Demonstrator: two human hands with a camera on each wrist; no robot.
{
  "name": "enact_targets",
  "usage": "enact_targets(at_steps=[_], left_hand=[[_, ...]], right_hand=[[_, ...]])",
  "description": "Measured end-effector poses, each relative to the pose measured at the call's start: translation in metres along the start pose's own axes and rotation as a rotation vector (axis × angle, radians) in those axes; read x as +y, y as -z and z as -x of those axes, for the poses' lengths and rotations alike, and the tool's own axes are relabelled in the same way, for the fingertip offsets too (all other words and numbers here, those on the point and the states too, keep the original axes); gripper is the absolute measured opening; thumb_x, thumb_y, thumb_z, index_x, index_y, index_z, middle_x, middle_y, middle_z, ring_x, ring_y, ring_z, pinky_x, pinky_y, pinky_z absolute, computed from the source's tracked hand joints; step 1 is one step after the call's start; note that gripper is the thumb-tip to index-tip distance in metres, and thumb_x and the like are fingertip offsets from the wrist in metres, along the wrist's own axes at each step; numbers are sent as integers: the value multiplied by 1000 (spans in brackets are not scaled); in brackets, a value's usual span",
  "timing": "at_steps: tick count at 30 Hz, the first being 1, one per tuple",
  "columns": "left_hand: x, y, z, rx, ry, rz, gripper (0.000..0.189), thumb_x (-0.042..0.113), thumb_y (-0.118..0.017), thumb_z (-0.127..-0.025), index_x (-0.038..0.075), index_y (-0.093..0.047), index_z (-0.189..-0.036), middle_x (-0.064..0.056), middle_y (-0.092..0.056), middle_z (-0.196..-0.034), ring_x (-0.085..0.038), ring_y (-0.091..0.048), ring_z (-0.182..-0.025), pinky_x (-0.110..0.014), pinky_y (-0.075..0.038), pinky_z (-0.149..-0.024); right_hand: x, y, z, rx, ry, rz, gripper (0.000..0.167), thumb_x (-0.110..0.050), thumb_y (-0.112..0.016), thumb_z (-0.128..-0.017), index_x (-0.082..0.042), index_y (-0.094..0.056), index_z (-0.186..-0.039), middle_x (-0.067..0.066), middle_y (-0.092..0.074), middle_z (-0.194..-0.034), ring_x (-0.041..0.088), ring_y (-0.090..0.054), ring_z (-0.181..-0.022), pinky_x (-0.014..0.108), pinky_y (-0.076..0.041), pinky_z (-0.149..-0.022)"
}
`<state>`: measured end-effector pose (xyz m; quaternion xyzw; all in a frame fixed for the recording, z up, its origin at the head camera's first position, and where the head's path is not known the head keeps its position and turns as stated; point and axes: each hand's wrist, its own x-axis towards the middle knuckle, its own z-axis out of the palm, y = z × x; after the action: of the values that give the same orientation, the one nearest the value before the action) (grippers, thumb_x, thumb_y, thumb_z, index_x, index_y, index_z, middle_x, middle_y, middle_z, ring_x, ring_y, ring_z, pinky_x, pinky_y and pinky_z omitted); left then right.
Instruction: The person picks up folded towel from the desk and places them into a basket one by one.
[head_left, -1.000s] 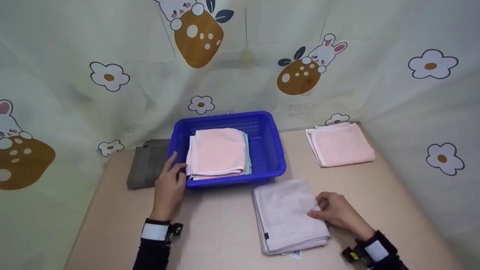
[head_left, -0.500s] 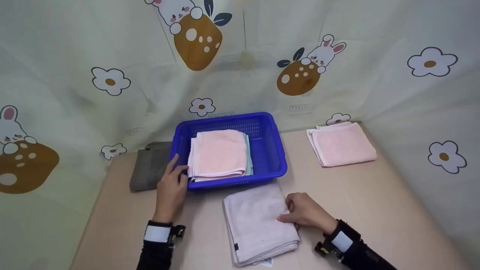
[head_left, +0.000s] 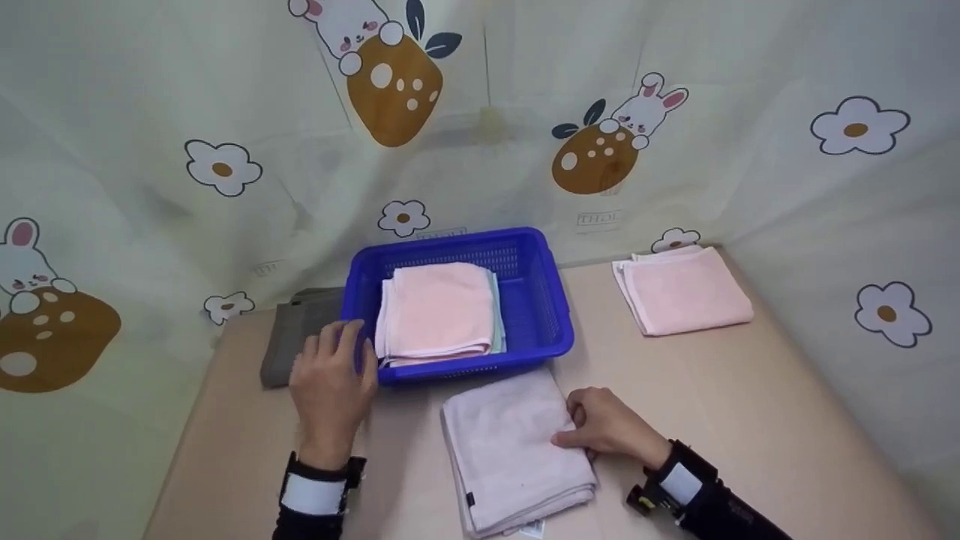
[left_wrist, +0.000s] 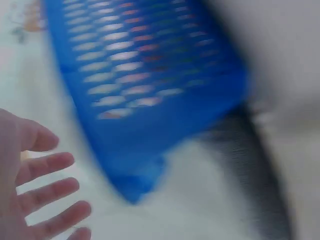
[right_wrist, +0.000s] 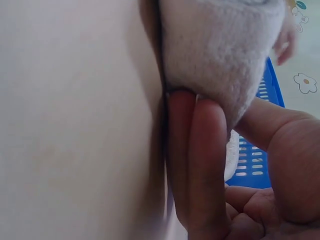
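Observation:
A folded pale grey towel (head_left: 517,450) with a small black tag lies on the table in front of the basket. My right hand (head_left: 611,426) pinches its right edge, thumb on top and fingers tucked underneath, as the right wrist view shows. Folded pink towels (head_left: 442,307), with a mint-green edge showing beneath, lie in the left part of the blue plastic basket (head_left: 564,300). Beside the basket's front left corner is my left hand (head_left: 330,390); in the left wrist view its fingers (left_wrist: 55,192) are spread and apart from the basket wall.
Left of the basket, and partly hidden by it, is a folded dark grey towel (head_left: 289,337). Another folded pink towel (head_left: 686,292) lies at the table's back right. A printed curtain (head_left: 480,165) hangs behind the table (head_left: 697,405).
The pale grey towel has slid left, with my right hand holding its edge, and now lies below the basket. My left hand has come off the basket's left side and shifted slightly towards me.

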<state>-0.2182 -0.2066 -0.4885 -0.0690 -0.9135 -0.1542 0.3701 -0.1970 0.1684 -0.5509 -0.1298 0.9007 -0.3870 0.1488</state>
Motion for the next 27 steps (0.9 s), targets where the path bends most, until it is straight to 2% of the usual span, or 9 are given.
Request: enact_targets(at_steps=[2,3,6,9,12,15,17,20,27], left_hand=[[17,10,1,-40,-57,53,13,17,-76,-89,7,-74,-97,-8,-71,-83,-23,-62,-64,-36,-47,-53],[24,14,2,-103,-79,81,11,18,-78,-89,9,-72,-92,-4,-68,-75,-17,-58,-58,-32,-44,-49],[41,17,9,-381,-116,180,15,22,-81,-88,14,-70,-83,5,-63,-67,-6,-51,-56,-24,-40,-52],[48,12,16,-645,-126,236,24,33,-79,-90,15,-68,-78,7,-61,-66,-6,-49,-57,-25,-40,-54],[48,4,24,-866,-59,302,41,45,-74,-93,14,-62,-69,6,-54,-60,-9,-46,-53,-28,-37,-51],[45,-7,31,-1027,41,341,54,56,-69,-93,17,-52,-61,7,-46,-56,-11,-42,-49,-29,-32,-48],[44,-14,36,-1085,101,363,56,58,-68,-93,18,-48,-59,7,-43,-54,-11,-41,-48,-29,-30,-47],[48,-24,42,-1113,137,353,57,61,-67,-92,19,-50,-57,7,-47,-51,-12,-43,-45,-29,-30,-47],[69,-41,56,-968,113,303,51,56,-80,-81,14,-55,-67,3,-50,-61,-16,-47,-56,-33,-35,-53]], right_hand=[[1,0,-1,-1,3,6,37,-30,-91,-77,-8,-61,-82,-4,-56,-65,13,-53,-60,26,-41,-55],[1,0,-1,-1,4,9,37,-30,-91,-77,-8,-61,-82,-4,-56,-65,12,-53,-60,26,-42,-56],[1,0,-2,-6,6,3,37,-30,-91,-77,-8,-62,-83,-4,-57,-65,11,-54,-57,25,-43,-56],[2,-1,-2,-9,7,-4,36,-30,-90,-78,-8,-62,-83,-5,-57,-65,9,-54,-55,24,-44,-55],[3,0,0,-8,11,-5,36,-30,-90,-78,-8,-62,-82,-5,-57,-64,10,-54,-55,24,-44,-55],[3,-1,0,-2,10,8,36,-30,-91,-78,-8,-62,-81,-4,-58,-64,12,-54,-58,25,-42,-56],[3,0,0,0,12,15,37,-30,-91,-78,-8,-62,-81,-3,-57,-65,13,-54,-59,25,-42,-56],[3,-1,-1,1,0,25,37,-31,-91,-77,-9,-62,-81,-4,-57,-65,12,-54,-60,25,-41,-56],[4,-1,-2,-2,-10,32,36,-30,-90,-78,-10,-60,-80,-4,-57,-66,12,-53,-59,25,-41,-55]])
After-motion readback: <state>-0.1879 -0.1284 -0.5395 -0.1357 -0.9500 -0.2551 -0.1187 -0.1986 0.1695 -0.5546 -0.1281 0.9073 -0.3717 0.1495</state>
